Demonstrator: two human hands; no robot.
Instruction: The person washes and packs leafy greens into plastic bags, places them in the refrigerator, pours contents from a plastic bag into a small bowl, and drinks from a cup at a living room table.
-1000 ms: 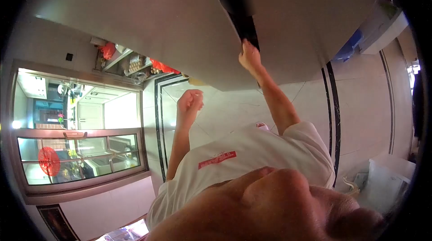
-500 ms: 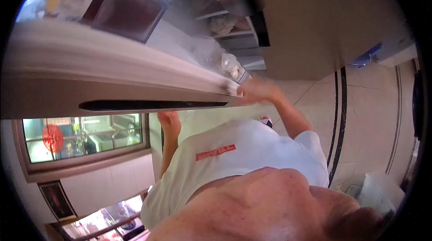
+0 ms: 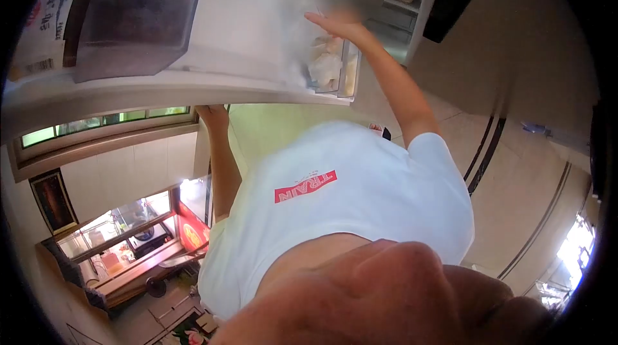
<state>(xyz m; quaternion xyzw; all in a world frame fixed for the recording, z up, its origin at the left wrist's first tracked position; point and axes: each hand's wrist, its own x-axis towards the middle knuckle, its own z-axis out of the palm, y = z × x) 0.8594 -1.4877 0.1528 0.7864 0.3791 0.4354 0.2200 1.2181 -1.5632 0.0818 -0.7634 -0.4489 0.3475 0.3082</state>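
Note:
My left hand (image 3: 214, 115) is at the outer edge of the open freezer door (image 3: 270, 95), its fingers bent against it and partly hidden. My right hand (image 3: 340, 23) is raised in front of the freezer's inside, in pale mist. One finger of it stretches out to the left, the others are blurred, and I see nothing held. Just below it, a clear door bin (image 3: 347, 81) holds a whitish plastic bag (image 3: 326, 69). Further left in the door stand a large dark packet (image 3: 138, 19) behind a clear bin wall and a white printed package (image 3: 45, 32).
Freezer shelves (image 3: 405, 7) with bagged food lie beyond my right hand. A brown panel (image 3: 496, 42) fills the upper right. Tiled floor (image 3: 508, 184) with dark stripes runs along the right. At the left are a framed picture (image 3: 53, 202) and a window (image 3: 103, 119).
The freezer door has shifted in view, showing more of its inner side and bins. My right hand has left the door's edge area and moved up toward the shelves. My left hand stays at the door.

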